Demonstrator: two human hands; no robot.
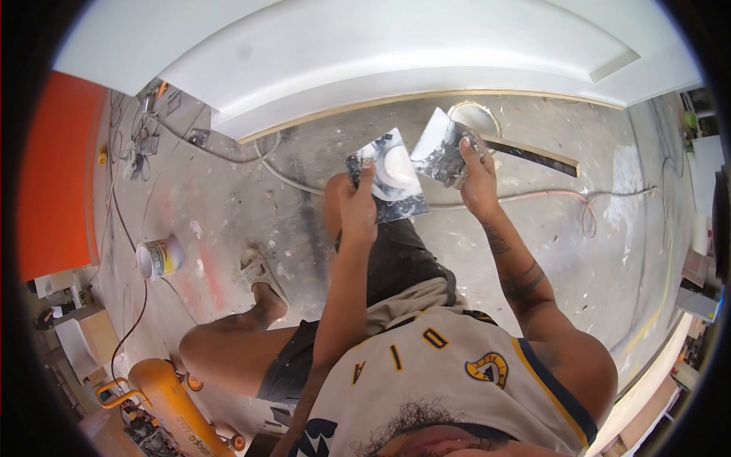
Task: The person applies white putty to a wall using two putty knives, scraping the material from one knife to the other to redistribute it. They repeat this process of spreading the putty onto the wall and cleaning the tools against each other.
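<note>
My left hand grips a dark, flat spreader plate, its thumb on top. A thick round dab of white putty lies on that plate. In my right hand is a second flat spreader, dark and smeared, with white putty along its upper left part. The two tools are held close together, their near edges almost meeting, above the floor in front of my knee. Beyond my right hand stands a white round tub, partly hidden by the hand and spreader.
A large white panel spans the far side. A dark strip lies right of the tub. Hoses cross the concrete floor. To the left are a paint bucket, an orange panel and a yellow air compressor.
</note>
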